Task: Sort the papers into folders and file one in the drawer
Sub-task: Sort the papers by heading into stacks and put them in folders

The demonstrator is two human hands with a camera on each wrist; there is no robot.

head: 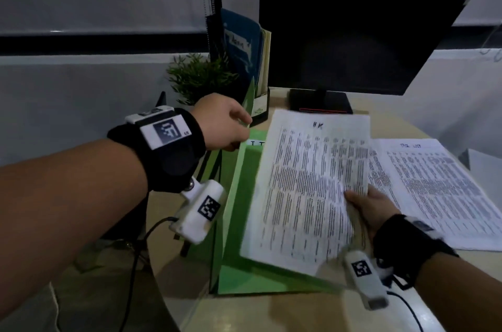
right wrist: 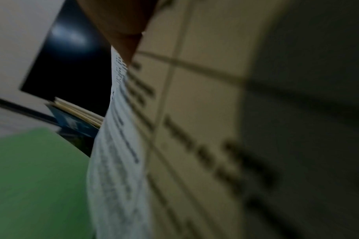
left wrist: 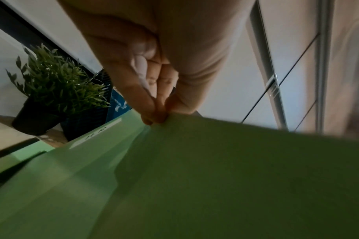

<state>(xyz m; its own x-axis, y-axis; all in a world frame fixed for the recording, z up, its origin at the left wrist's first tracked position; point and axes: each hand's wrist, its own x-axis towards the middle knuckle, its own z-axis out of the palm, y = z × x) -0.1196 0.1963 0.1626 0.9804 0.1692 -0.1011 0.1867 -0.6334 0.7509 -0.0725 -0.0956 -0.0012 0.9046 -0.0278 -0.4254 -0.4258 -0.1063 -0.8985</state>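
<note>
The left hand (head: 221,121) pinches the green folder (head: 239,212) cover up; the right hand (head: 372,209) grips a printed sheet (head: 304,190) above it, next to slide inside

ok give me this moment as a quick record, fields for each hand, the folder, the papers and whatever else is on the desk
left hand: pinches the top corner of the green folder's cover and holds it lifted
right hand: grips the printed sheet at its right edge
green folder: open on the desk, white label at its top
printed sheet: tilted over the open folder, not yet flat inside
second sheet: flat on the desk, to the right
monitor: dark, behind the papers
file holder: blue folder standing in it
plant: left of the file holder
</note>
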